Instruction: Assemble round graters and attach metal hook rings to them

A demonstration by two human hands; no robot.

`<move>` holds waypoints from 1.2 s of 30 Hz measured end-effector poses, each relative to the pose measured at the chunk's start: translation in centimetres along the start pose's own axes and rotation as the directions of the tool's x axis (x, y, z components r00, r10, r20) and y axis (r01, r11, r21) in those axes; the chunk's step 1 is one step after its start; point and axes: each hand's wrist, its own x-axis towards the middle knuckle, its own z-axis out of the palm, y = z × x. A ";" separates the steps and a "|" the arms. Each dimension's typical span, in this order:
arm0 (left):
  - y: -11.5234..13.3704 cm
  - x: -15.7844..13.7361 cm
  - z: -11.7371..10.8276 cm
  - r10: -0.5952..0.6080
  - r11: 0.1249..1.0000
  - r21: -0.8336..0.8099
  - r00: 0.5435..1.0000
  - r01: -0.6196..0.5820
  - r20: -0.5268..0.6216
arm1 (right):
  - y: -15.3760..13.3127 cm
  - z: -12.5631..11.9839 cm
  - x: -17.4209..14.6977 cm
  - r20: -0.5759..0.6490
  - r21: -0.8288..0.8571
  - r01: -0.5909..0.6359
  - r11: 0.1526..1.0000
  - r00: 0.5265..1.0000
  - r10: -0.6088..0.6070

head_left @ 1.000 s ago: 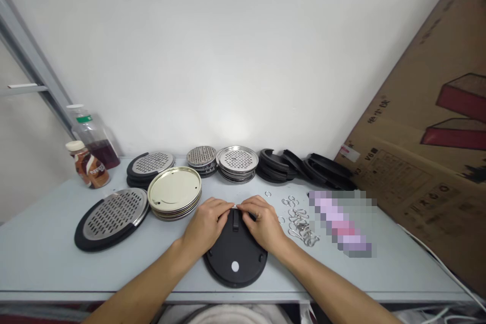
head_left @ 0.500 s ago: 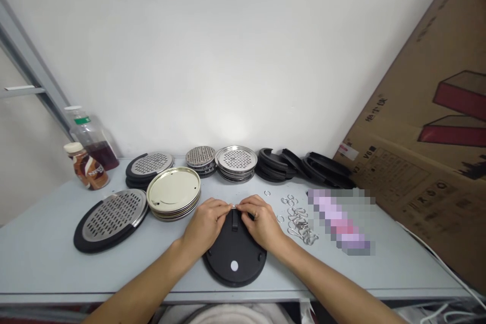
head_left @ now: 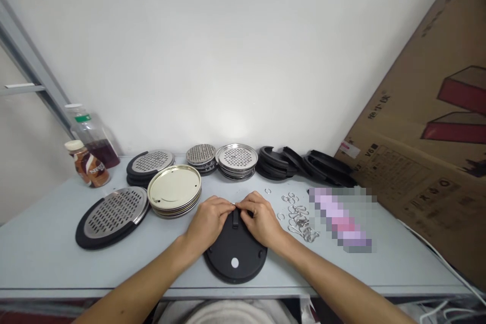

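Note:
A round black case (head_left: 235, 248) lies near the table's front edge, with a short black strap (head_left: 235, 218) and a white dot on its upper face. At its far edge, my left hand (head_left: 210, 216) pinches a small silvery metal ring, mostly hidden by the fingertips. Opposite it, my right hand (head_left: 260, 216) is closed with thumb and finger on the same ring. Both hands rest over the upper part of the case. To the right of my right hand lie loose metal rings and clips (head_left: 301, 220).
Gold round lids (head_left: 174, 190) are stacked left of centre. Perforated metal discs (head_left: 237, 157) and black rims (head_left: 275, 162) stand along the wall. Black-rimmed grater-like discs (head_left: 114, 215) lie at left, near two bottles (head_left: 89, 164). A cardboard box (head_left: 417, 152) leans at right beside a pixelated item (head_left: 339, 220).
My view has shifted very slightly. Both hands stay pinched at the far edge of the black case, with only tiny finger movement.

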 end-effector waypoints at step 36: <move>0.2 -0.3 -0.1 0.032 0.998 0.058 0.998 -0.029 -0.056 | 0.3 -0.1 -0.2 -0.021 0.006 0.036 0.999 0.999 -0.036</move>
